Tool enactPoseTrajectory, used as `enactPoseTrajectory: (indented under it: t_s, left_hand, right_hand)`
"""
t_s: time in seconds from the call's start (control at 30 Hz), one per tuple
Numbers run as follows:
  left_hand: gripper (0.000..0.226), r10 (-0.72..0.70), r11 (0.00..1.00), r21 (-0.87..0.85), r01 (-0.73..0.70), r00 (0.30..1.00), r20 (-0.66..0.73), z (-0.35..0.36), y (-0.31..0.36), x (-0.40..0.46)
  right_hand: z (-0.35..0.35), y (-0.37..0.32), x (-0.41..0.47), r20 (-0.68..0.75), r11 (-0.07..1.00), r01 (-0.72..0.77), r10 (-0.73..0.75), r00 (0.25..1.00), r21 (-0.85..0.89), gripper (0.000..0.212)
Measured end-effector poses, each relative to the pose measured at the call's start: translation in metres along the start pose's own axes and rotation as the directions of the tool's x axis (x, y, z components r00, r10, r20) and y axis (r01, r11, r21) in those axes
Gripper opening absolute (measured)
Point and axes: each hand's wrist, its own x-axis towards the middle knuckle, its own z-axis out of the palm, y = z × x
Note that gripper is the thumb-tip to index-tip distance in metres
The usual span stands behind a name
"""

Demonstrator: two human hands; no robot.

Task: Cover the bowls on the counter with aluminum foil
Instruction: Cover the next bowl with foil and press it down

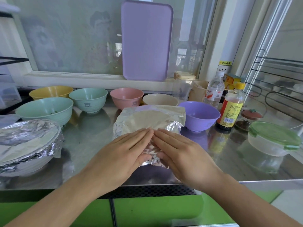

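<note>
A sheet of aluminum foil (147,119) lies over a bowl in the middle of the steel counter (91,133); the bowl itself is hidden under it. My left hand (121,154) and my right hand (182,154) press flat on the foil's near side, fingers straight, fingertips almost meeting. At the left a white bowl (24,166) wears a crumpled foil cover (27,141). Uncovered bowls stand behind: large green (45,110), yellow (50,92), small green (88,99), pink (126,97), beige (159,99) and purple (199,115).
A purple tray (146,40) leans on the window. Right of the bowls stand a water bottle (214,89), a sauce bottle (229,108) and a green-lidded container (273,138). A wire rack (278,79) fills the far right. The counter's front edge runs just under my wrists.
</note>
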Motion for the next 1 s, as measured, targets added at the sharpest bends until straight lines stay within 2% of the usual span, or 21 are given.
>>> enactPoseTrajectory:
  t_s: [0.13, 0.33, 0.4, 0.5, 0.6, 0.67, 0.73, 0.77, 0.87, 1.0]
  left_hand:
    - [0.070, -0.013, 0.999, -0.039, 0.013, 1.000, 0.000, -0.006, -0.005, 0.004]
    - [0.075, -0.114, 0.985, -0.139, 0.100, 0.989, -0.093, -0.006, -0.006, 0.009]
    - [0.081, -0.179, 0.966, -0.195, 0.169, 0.983, -0.040, -0.004, -0.009, 0.011]
    - [0.098, -0.291, 0.921, -0.261, 0.289, 0.956, 0.034, -0.004, -0.014, 0.017]
    - [0.116, -0.335, 0.908, -0.233, 0.348, 0.937, 0.095, -0.001, -0.015, 0.023]
    - [0.119, -0.330, 0.919, -0.191, 0.344, 0.938, 0.102, 0.001, -0.016, 0.025]
    - [0.119, -0.325, 0.924, -0.164, 0.345, 0.936, 0.135, -0.003, -0.018, 0.024]
    - [0.118, -0.323, 0.925, -0.156, 0.347, 0.933, 0.161, -0.007, -0.020, 0.023]
    - [0.118, -0.288, 0.921, -0.191, 0.340, 0.923, 0.255, -0.015, -0.035, 0.021]
    - [0.123, -0.233, 0.923, -0.223, 0.314, 0.916, 0.326, -0.021, -0.062, 0.016]
  right_hand:
    - [-0.003, 0.002, 0.006, 0.042, 1.000, -0.004, 0.003, 0.999, 0.012, 0.051]
    - [-0.005, 0.004, 0.010, 0.107, 0.979, -0.148, 0.134, 0.985, 0.142, 0.057]
    - [-0.012, 0.004, 0.017, 0.113, 0.957, -0.208, 0.188, 0.976, 0.203, 0.060]
    - [-0.023, 0.014, 0.039, 0.181, 0.882, -0.366, 0.325, 0.928, 0.296, 0.062]
    - [-0.023, 0.026, 0.065, 0.403, 0.836, -0.494, 0.378, 0.833, 0.237, 0.070]
    - [-0.011, 0.032, 0.071, 0.474, 0.831, -0.520, 0.383, 0.793, 0.198, 0.055]
    - [-0.004, 0.033, 0.070, 0.462, 0.825, -0.543, 0.425, 0.778, 0.155, 0.042]
    - [-0.003, 0.031, 0.069, 0.470, 0.825, -0.549, 0.435, 0.768, 0.134, 0.047]
    - [-0.007, 0.018, 0.065, 0.523, 0.807, -0.582, 0.454, 0.721, 0.102, 0.085]
    - [-0.012, -0.002, 0.054, 0.516, 0.808, -0.587, 0.478, 0.711, 0.059, 0.106]
